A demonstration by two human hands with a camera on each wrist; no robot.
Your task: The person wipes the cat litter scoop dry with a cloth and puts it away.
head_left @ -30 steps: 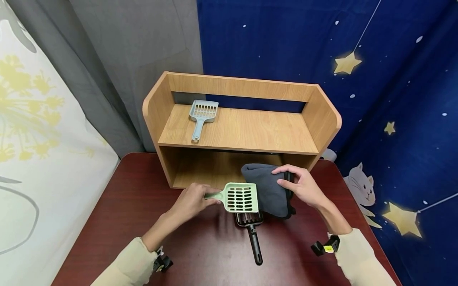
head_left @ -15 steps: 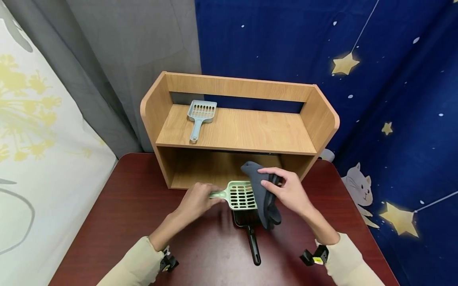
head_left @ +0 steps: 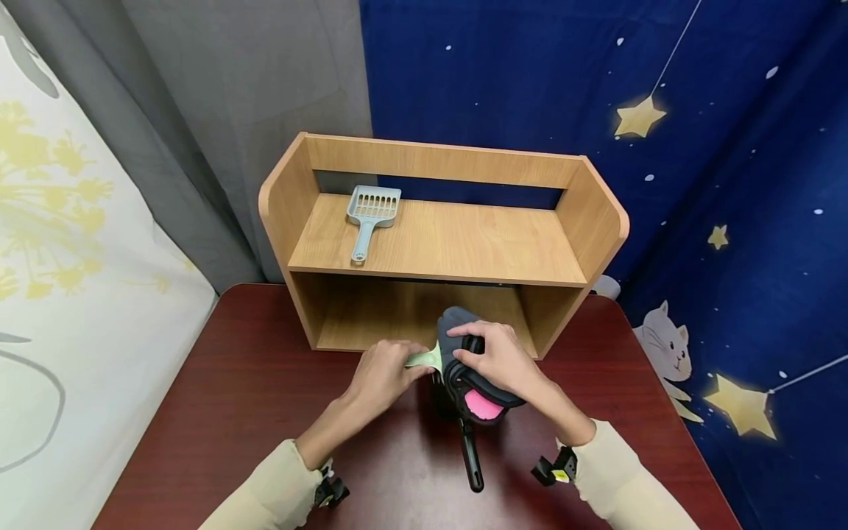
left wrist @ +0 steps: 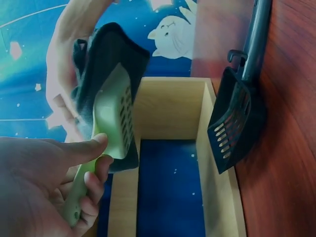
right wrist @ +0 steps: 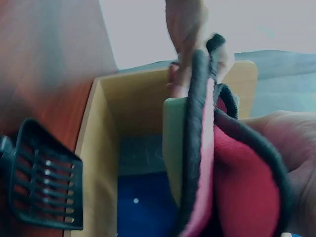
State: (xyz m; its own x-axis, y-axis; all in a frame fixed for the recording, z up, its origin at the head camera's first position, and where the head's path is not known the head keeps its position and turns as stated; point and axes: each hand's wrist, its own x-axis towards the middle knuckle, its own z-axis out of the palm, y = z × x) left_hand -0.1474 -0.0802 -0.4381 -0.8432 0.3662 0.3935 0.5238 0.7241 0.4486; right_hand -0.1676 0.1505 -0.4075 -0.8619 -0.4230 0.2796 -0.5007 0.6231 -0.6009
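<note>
My left hand [head_left: 384, 372] grips the handle of a light green litter scoop [left wrist: 112, 116] between thumb and fingers. A dark grey cloth [head_left: 457, 319] with black edging and a pink inner side [right wrist: 244, 173] is in my right hand [head_left: 500, 357], pinched in a fold. The cloth lies against the scoop's slotted head and covers most of it in the head view. In the left wrist view the scoop's head stands in front of the cloth. A black litter scoop [head_left: 471, 456] with a long handle lies below on the table, its head partly hidden under the hands' work.
Behind the hands stands a two-level wooden shelf [head_left: 464, 243]. A light blue litter scoop [head_left: 373, 210] lies on its upper level, at the left. The dark red table [head_left: 265, 412] reaches out on both sides, with curtains behind.
The right hand has brought the cloth leftward over the green scoop's head, folding it so that pink now shows. The left hand has shifted slightly right with the scoop.
</note>
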